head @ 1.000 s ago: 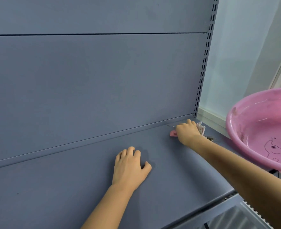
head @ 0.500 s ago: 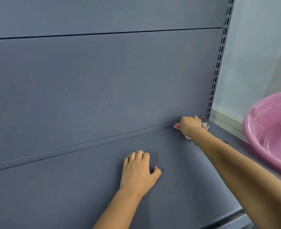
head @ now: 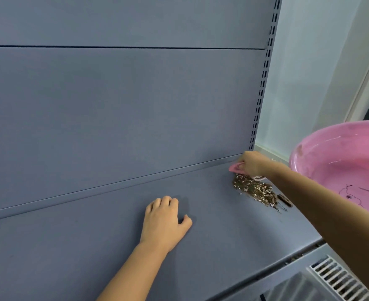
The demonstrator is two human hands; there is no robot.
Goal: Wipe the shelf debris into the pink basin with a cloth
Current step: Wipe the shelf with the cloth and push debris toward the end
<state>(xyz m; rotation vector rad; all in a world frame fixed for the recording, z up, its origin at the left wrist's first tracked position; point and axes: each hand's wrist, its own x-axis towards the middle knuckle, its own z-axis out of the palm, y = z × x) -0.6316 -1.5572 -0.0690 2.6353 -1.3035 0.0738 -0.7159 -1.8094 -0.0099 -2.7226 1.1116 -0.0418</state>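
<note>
My right hand [head: 254,164] grips a pink and white cloth [head: 236,167] at the back right corner of the grey-blue shelf [head: 92,246], against the rear ledge. Just in front of that hand lies a pile of brown and white crumb debris [head: 256,192] with a dark scrap at its near end. The pink basin [head: 322,144] sits at the shelf's right end, partly behind my right forearm; an elephant drawing shows inside it. My left hand [head: 165,220] rests palm down on the shelf's middle, fingers slightly bent, holding nothing.
A grey-blue back panel [head: 125,105] rises behind the shelf, with a slotted upright [head: 262,83] at its right edge. A pale wall [head: 309,72] stands to the right. Below the shelf's front edge is a white vent grille [head: 340,279].
The debris pile, hidden or barely seen before, now lies exposed in front of my right hand. The right hand stays in the back corner with the cloth. The left hand has not moved.
</note>
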